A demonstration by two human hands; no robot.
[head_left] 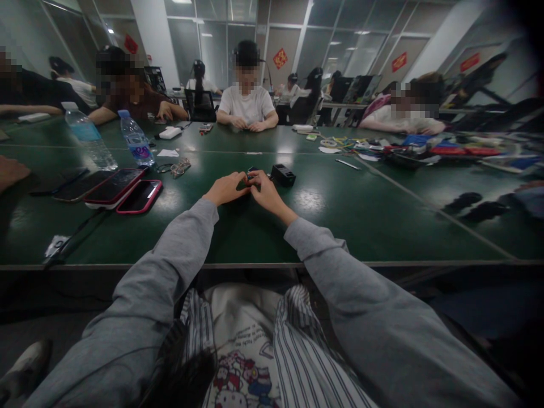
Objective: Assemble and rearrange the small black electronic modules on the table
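Two grey sleeves reached forward over the green worktop [263, 238]. Left hand [225, 188] and right hand [267, 192] met at the fingertips, fingers curled and pinched together on one small dark part [251, 175], mostly hidden between them and too small to identify. One black box [283, 174] sat just beyond the right hand. Left of the hands: two phones [127, 192] in red cases, one pair of glasses [175, 168], two bottles [110, 139]. Farther off, three people sat at the far edge, faces obscured.
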